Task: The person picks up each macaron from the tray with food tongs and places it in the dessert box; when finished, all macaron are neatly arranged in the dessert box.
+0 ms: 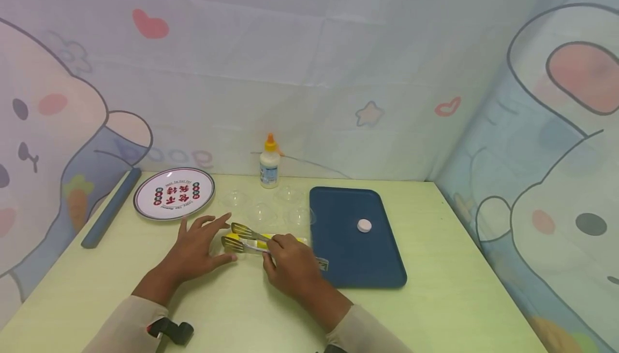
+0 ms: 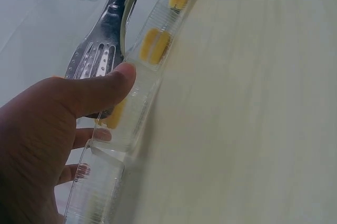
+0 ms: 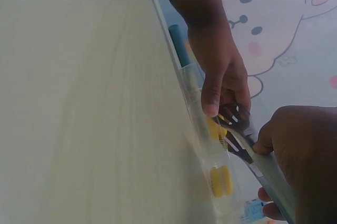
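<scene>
My right hand [image 1: 293, 267] grips slotted metal tongs [image 2: 100, 50], whose two heads stand apart and point left. Below them lies a long clear plastic box [image 2: 131, 121] with compartments holding paired yellow pieces [image 2: 155, 46], which look like small cakes. My left hand [image 1: 195, 248] spans the left end of this box. Its thumb lies along the near wall, and bent fingers show through the plastic on the far side. One tong head reaches close to a yellow piece [image 2: 113, 116] beside the left thumb. Whether the tongs touch it is hard to tell.
A blue tray [image 1: 348, 256] with a white round piece [image 1: 364, 225] lies to the right. Several clear domes [image 1: 260, 212] stand behind the box. Farther back are a white bottle with an orange tip [image 1: 269, 167], a printed plate [image 1: 174, 194] and a blue-grey bar [image 1: 111, 208].
</scene>
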### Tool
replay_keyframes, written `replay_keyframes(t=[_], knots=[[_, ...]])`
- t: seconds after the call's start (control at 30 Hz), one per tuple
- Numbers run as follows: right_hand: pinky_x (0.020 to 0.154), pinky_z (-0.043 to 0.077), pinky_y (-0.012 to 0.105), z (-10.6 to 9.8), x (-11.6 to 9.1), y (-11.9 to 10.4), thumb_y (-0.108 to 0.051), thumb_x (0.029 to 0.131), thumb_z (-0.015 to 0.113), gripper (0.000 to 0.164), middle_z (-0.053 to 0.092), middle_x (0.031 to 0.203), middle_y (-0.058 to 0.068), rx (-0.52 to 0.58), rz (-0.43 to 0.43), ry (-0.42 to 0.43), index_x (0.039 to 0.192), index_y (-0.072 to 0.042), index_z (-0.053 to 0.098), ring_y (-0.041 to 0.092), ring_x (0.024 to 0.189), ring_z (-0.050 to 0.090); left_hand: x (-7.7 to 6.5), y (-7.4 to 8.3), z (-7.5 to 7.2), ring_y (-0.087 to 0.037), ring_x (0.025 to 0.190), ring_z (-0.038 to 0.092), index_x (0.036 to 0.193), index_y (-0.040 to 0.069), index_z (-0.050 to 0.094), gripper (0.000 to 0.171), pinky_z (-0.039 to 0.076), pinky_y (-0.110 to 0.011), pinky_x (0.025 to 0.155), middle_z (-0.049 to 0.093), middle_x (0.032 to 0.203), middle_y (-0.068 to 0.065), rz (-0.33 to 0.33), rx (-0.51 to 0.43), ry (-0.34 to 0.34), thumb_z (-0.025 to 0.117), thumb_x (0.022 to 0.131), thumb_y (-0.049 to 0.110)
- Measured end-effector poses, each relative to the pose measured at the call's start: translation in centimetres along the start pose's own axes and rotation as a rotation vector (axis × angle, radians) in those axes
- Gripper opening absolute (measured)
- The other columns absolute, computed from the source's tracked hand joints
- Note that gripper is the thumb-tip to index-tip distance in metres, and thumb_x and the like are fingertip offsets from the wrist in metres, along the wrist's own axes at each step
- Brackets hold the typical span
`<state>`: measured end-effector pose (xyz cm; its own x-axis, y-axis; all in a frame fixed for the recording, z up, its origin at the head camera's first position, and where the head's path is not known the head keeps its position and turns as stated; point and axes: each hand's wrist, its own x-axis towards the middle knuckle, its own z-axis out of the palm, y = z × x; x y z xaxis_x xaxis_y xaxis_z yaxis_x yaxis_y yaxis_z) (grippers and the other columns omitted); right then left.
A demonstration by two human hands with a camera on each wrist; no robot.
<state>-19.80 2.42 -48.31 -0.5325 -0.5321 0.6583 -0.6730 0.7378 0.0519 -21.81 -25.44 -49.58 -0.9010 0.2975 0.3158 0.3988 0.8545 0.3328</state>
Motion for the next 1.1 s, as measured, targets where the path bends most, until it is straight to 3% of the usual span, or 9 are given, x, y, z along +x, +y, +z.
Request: replay_keyframes(t=[0.47,1.1], knots=[[0.059,0.056,0.024,-0.9,1.9,-0.7,-0.028,0.098,0.077,0.010,0.075,0.090,-0.007,-0.159,-0.063,-0.159,0.094,-0.019,0.077,0.008,0.077,0.068,0.0,0.5,-0.3,-0.048,0.143,0.055,0.162,0.011,0.050,0.097,0.018,-0.090,0.119,0.078,0.133,-0.009,-0.006,0.005,0.007,0.090,0.083,0.054],[0.055,0.051,0.024,-2.0,3.5,-1.8,-0.030,0.097,0.076,0.011,0.073,0.089,-0.007,-0.288,-0.092,-0.337,0.100,-0.019,0.078,0.008,0.076,0.065,0.0,0.3,-0.2,-0.049,0.144,0.055,0.162,0.011,0.049,0.098,0.018,-0.091,0.118,0.078,0.133,-0.010,-0.002,0.018,0.001,0.089,0.084,0.055]])
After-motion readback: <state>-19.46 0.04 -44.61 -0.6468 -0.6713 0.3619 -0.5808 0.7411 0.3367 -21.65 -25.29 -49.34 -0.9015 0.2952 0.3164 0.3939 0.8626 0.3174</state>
